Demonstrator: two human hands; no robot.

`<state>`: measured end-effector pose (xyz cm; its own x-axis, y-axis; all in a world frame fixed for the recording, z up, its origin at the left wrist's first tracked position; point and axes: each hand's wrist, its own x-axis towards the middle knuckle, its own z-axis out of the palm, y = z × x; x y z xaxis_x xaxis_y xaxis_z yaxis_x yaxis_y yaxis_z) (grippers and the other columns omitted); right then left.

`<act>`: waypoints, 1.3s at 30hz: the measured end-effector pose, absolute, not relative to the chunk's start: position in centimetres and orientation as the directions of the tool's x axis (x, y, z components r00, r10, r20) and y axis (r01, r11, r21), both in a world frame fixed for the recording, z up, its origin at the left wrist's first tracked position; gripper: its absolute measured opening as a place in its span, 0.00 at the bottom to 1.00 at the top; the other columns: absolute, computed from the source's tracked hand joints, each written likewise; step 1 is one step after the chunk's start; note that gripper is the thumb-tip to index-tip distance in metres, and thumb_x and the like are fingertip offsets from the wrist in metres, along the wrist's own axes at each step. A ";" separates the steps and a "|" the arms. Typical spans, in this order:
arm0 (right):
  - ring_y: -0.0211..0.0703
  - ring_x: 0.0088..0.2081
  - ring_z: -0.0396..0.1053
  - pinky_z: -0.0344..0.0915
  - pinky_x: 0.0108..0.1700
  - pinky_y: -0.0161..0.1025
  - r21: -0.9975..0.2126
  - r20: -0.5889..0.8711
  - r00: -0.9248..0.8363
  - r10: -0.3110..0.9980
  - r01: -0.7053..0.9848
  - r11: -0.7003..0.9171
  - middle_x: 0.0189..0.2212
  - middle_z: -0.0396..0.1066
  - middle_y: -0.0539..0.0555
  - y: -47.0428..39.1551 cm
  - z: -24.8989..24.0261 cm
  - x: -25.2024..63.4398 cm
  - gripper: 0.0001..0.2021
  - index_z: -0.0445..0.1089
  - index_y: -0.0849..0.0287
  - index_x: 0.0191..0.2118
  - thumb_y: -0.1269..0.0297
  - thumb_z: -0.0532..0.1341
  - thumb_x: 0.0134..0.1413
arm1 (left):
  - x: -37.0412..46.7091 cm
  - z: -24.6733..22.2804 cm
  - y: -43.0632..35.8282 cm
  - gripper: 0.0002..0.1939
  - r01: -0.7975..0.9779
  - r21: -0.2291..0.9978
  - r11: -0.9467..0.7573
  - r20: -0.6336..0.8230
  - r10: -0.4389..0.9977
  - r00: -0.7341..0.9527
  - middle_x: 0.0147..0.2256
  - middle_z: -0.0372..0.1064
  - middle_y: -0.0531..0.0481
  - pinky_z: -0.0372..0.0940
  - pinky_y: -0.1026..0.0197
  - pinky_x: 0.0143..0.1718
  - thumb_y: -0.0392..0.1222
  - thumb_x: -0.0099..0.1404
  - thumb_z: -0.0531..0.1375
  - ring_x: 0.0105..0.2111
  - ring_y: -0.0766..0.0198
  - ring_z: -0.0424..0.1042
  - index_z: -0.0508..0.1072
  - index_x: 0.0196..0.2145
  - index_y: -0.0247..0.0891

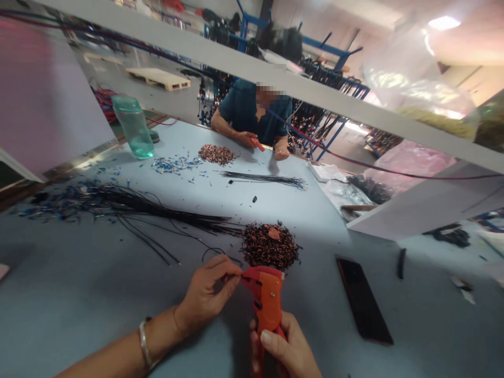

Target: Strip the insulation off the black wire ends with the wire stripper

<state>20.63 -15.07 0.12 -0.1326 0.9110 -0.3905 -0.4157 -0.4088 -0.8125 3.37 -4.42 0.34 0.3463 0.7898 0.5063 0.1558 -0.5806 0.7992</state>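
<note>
My right hand (285, 346) is wrapped round the handles of a red and orange wire stripper (270, 299). Thumb and forefinger of my left hand (208, 286) pinch a thin black wire (212, 251) at the stripper's jaws; the wire's end there is hidden. Just beyond the jaws lies a heap of short black and copper-coloured bits (270, 245). A long bundle of black wires (169, 210) stretches leftward from that heap, towards many blue-tipped ends on the left.
Opposite sits a person in a dark shirt holding a red tool (257, 144). A green bottle (134, 128) stands back left. Near the person are a copper-coloured heap (216, 154) and more black wires (263, 178). On my right lies a phone (364, 302). A white beam (189, 55) crosses above the table.
</note>
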 end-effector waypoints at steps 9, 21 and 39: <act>0.35 0.20 0.68 0.65 0.24 0.34 -0.817 -0.368 -0.153 0.917 -0.417 -0.398 0.23 0.71 0.49 -14.7 -0.2 20.7 0.24 0.69 0.64 0.37 0.49 0.71 0.41 | 3.3 0.1 -4.5 0.06 0.190 0.797 -0.573 0.495 0.800 0.338 0.24 0.65 0.54 0.59 0.68 0.27 0.32 0.66 0.56 0.24 0.68 0.65 0.73 0.33 0.36; 0.38 0.24 0.70 0.66 0.28 0.35 -0.823 -0.354 -0.223 0.908 -0.387 -0.416 0.26 0.72 0.52 -14.3 0.2 21.1 0.24 0.71 0.64 0.38 0.50 0.70 0.42 | 3.2 0.1 -4.6 0.07 0.213 0.792 -0.572 0.486 0.802 0.347 0.24 0.66 0.53 0.60 0.67 0.26 0.33 0.66 0.56 0.24 0.67 0.65 0.73 0.33 0.36; 0.39 0.24 0.71 0.67 0.29 0.37 -0.828 -0.314 -0.259 0.913 -0.395 -0.397 0.26 0.71 0.52 -14.2 0.1 21.0 0.23 0.70 0.64 0.39 0.50 0.70 0.43 | 3.3 0.3 -4.6 0.06 0.207 0.791 -0.576 0.494 0.800 0.341 0.24 0.66 0.53 0.60 0.67 0.27 0.33 0.66 0.55 0.25 0.67 0.65 0.72 0.33 0.37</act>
